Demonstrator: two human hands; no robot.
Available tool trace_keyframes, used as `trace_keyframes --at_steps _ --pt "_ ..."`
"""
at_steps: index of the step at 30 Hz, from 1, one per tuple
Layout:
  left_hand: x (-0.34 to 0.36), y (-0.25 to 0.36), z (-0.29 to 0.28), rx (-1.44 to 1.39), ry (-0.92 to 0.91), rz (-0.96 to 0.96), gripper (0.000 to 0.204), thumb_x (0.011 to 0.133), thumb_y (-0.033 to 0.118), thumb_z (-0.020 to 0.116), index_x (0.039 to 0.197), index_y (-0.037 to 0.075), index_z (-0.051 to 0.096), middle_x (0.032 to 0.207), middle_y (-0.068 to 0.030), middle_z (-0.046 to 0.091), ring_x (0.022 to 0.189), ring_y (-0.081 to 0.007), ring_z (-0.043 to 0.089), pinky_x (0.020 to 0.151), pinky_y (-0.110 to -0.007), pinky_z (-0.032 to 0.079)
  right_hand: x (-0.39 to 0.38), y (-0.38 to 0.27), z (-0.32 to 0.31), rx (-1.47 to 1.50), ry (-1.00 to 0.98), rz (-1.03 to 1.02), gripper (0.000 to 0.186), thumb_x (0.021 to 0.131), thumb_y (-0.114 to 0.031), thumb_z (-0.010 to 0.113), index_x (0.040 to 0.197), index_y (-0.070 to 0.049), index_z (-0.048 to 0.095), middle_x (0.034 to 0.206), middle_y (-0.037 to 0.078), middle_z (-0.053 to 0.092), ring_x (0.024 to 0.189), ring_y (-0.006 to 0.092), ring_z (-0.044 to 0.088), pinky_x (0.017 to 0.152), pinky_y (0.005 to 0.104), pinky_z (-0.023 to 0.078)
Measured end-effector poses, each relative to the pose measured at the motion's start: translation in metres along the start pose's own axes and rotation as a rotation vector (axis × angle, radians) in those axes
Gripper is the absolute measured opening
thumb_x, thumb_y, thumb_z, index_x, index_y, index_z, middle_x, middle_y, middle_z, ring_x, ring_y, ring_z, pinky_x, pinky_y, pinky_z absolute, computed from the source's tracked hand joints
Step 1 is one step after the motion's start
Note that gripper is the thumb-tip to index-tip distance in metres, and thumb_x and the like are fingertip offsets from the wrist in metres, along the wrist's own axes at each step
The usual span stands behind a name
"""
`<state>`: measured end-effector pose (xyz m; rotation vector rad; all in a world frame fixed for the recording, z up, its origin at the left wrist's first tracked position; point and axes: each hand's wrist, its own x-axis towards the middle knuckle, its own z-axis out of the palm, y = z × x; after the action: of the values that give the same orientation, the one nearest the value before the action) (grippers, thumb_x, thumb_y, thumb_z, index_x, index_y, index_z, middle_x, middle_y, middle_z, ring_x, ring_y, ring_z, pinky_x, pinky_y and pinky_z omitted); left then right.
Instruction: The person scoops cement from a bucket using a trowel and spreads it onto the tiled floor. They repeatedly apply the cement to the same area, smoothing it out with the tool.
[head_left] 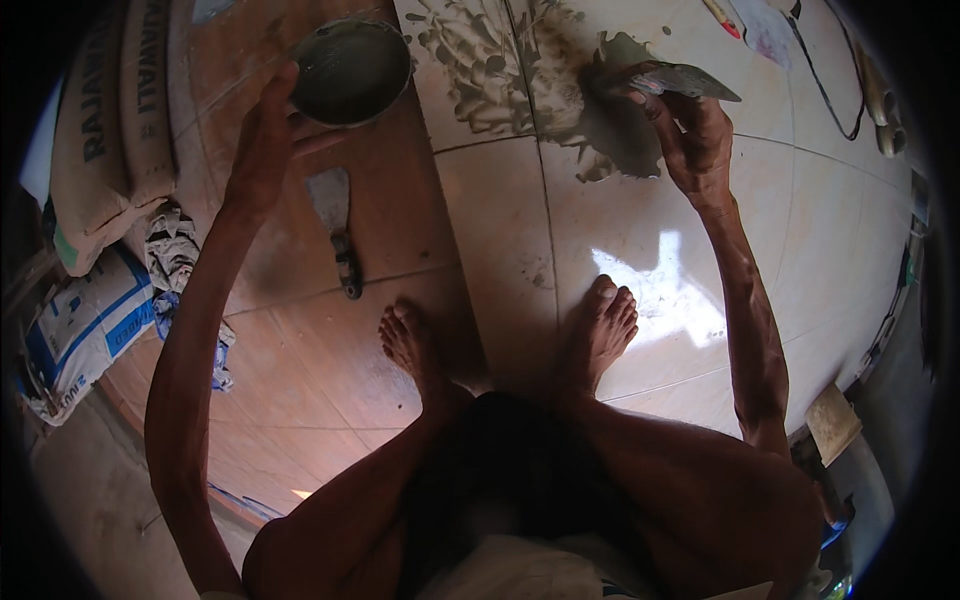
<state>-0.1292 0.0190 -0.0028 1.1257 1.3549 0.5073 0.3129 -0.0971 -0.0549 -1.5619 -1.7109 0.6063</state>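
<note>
My left hand [268, 135] grips a round dark bowl [352, 75] by its rim, tilted so its grey inside shows. How much the bowl holds is hard to tell. In my right hand [697, 145] is a flat trowel [682, 78], its blade smeared grey and its handle hidden by my fingers. Beneath the trowel a dark, wet patch of grey cement paste [622, 140] lies on the pale floor tiles. A thinner, streaky smear of paste [475, 65] spreads to its left. On the brown tiles below the bowl rests a putty knife [333, 215] with a dark handle.
Brown paper sacks [105, 130] stand at the left, above a white and blue bag [95, 320] and crumpled cloth [172, 250]. A red-tipped tool [724, 18] and a dark cord [835, 85] lie at the far right. My bare feet [605, 320] are on the tiles.
</note>
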Motion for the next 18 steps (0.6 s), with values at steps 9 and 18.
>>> trace_keyframes --at_steps 9,18 --pt "0.006 -0.047 -0.033 0.128 0.222 -0.029 0.073 0.113 0.061 0.045 0.155 0.001 0.047 0.150 -0.0188 0.057 0.126 -0.0276 0.068 0.104 -0.045 0.059 -0.010 0.007 0.001 0.098 -0.044 0.020 0.031 0.107 0.000 0.069 0.138 -0.001 0.063 0.135 0.014 0.076 0.123 0.0235 0.074 0.106 0.0369 0.059" --pt "0.016 -0.074 -0.044 0.046 0.170 -0.062 0.064 0.115 0.050 0.048 0.152 -0.002 0.046 0.136 -0.0170 0.065 0.117 -0.0240 0.073 0.099 -0.041 0.059 -0.012 0.007 -0.002 0.153 -0.040 0.053 0.034 0.107 0.005 0.066 0.140 0.000 0.062 0.136 0.015 0.074 0.124 0.0248 0.073 0.107 0.0380 0.059"
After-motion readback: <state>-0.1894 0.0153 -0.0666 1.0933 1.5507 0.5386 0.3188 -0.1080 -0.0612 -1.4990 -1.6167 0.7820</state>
